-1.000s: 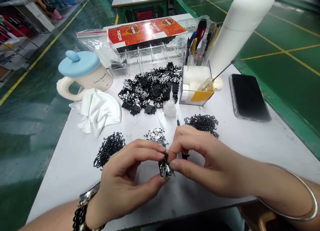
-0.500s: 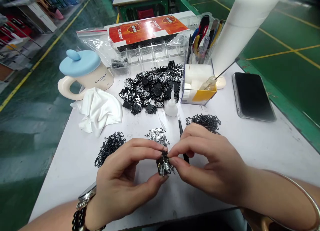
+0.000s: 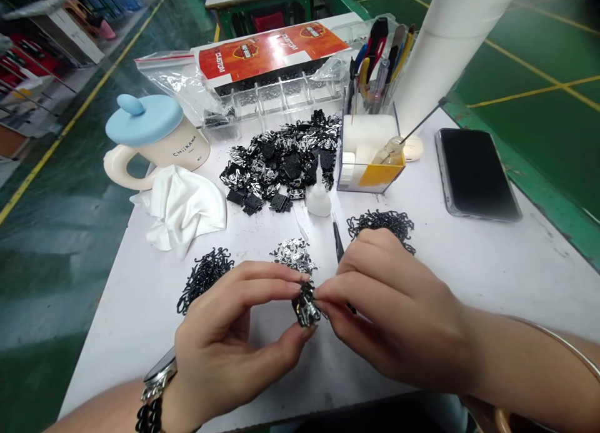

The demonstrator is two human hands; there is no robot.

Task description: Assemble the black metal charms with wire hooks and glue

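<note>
Between thumb and fingers, my left hand [image 3: 239, 339] grips a small black-and-silver mechanical part [image 3: 305, 307] above the table. My right hand [image 3: 398, 302] is closed in a pinch at the part's right edge; its fingertips hide whatever they hold there. Just beyond lies a heap of small silver metal pieces [image 3: 295, 255]. Black bent hooks form one pile to the left [image 3: 206, 277] and another pile behind my right hand [image 3: 382, 223]. Black tweezers [image 3: 337, 236] lie partly under my right hand. Farther back is a large heap of similar black-and-silver parts [image 3: 285, 161].
A small white dropper bottle [image 3: 319, 195] stands by the big heap. A clear tool box [image 3: 370, 177], a phone [image 3: 478, 174] and a white roll [image 3: 454, 52] occupy the right side. At left are a lidded mug [image 3: 182, 149] and a white cloth [image 3: 185, 208]. A divided clear tray [image 3: 262, 108] sits behind.
My right hand has rolled slightly, its fingers now more curled against the part. The part has turned a little in my left fingers. The view has shifted slightly.
</note>
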